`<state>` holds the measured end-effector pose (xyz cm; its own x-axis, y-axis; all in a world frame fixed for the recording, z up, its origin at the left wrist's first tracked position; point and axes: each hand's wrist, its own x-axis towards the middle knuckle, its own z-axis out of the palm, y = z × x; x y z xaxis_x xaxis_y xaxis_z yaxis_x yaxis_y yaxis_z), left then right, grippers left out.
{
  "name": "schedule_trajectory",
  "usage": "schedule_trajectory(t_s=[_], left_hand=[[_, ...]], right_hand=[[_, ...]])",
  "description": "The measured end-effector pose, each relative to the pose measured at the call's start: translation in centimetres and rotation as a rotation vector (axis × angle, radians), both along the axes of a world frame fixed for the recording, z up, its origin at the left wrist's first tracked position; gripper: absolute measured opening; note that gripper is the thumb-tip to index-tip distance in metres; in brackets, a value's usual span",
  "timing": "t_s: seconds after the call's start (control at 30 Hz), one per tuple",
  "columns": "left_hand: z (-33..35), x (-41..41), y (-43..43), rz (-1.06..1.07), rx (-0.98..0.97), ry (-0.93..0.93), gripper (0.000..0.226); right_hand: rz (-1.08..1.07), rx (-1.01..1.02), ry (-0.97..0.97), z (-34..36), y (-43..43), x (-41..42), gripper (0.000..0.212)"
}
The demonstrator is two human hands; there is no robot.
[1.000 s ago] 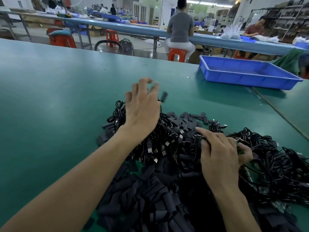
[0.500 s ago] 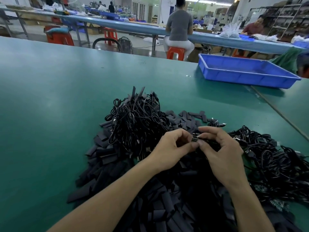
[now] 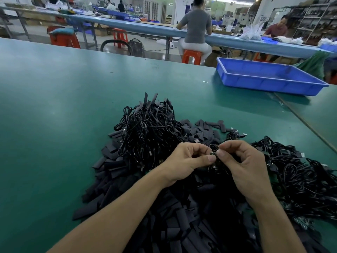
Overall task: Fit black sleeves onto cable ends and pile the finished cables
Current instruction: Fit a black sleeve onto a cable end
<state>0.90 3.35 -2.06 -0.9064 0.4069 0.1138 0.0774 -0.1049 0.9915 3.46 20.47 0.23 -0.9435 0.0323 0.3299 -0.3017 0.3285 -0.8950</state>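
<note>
Pinching a small dark cable end, left hand and right hand fingers curled tight on it

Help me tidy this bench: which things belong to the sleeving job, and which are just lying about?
Job: left hand and right hand, both pinching the cable end; loose black sleeves; far cable pile; right cable heap.
Lying about: blue tray.
</note>
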Motion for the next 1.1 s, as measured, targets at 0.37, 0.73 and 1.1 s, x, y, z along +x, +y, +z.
schedule_trajectory(t_s=[0.37,0.73,1.1], left_hand=[[2.2,0.8,-0.5,-0.087,0.029,0.008,0.014],[1.8,2.3,-4.0,0.535,-0.247,0.754,0.014],[-1.4,2.9,-5.4,0.448,-0.531,0.664,0.039]], right_hand=[[-0.206,0.170,0.079,0.3,-1.4,0.4,0.024],[-0.125,0.897,0.179,-0.7,-3.8,1.0,0.034],[0.033,1.038,0.053,-1.6,-4.0,0.9,0.039]])
